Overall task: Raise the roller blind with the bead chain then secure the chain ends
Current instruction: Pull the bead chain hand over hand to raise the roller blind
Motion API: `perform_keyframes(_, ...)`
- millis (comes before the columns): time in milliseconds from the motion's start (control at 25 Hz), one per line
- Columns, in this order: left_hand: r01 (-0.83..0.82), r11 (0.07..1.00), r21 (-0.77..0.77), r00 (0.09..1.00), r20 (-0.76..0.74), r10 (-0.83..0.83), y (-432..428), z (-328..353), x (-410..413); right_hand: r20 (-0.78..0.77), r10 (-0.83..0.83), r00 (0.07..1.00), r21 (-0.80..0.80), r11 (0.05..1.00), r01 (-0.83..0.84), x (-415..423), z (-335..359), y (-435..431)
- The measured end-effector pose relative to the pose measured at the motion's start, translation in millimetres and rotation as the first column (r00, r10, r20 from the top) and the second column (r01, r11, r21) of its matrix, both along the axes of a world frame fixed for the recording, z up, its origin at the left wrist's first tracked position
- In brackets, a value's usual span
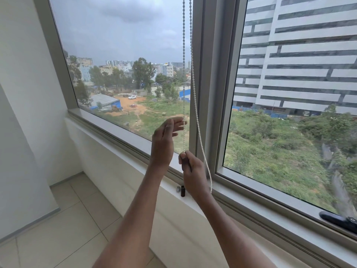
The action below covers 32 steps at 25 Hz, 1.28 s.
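Right hand (pixel 190 167) pinches bead chain (pixel 183 74); left hand (pixel 166 138) open beside window mullion (pixel 210 74).

I see a pale window sill (pixel 119 132) running along under the glass. Just below my right hand's fingers (pixel 185 161), a small dark cylinder (pixel 182 191) and a silver cap (pixel 178 189) rest on it, touching. Far right lies a black handle-shaped object (pixel 340 221).

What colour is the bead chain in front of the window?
The bead chain is white, seen best in the head view against the grey window frame.
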<state>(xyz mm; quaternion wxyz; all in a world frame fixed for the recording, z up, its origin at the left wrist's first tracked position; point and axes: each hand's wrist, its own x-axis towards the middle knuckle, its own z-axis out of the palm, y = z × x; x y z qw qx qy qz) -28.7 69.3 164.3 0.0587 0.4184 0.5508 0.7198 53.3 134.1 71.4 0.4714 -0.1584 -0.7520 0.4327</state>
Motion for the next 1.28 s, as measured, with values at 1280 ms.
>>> perform_keyframes(1280, -0.003, 0.999, -0.037, 0.991, 0.134, 0.008, 26, -85, 6, -0.061, 0.130, 0.990, -0.067, 0.989, -0.134, -17, 124, 33)
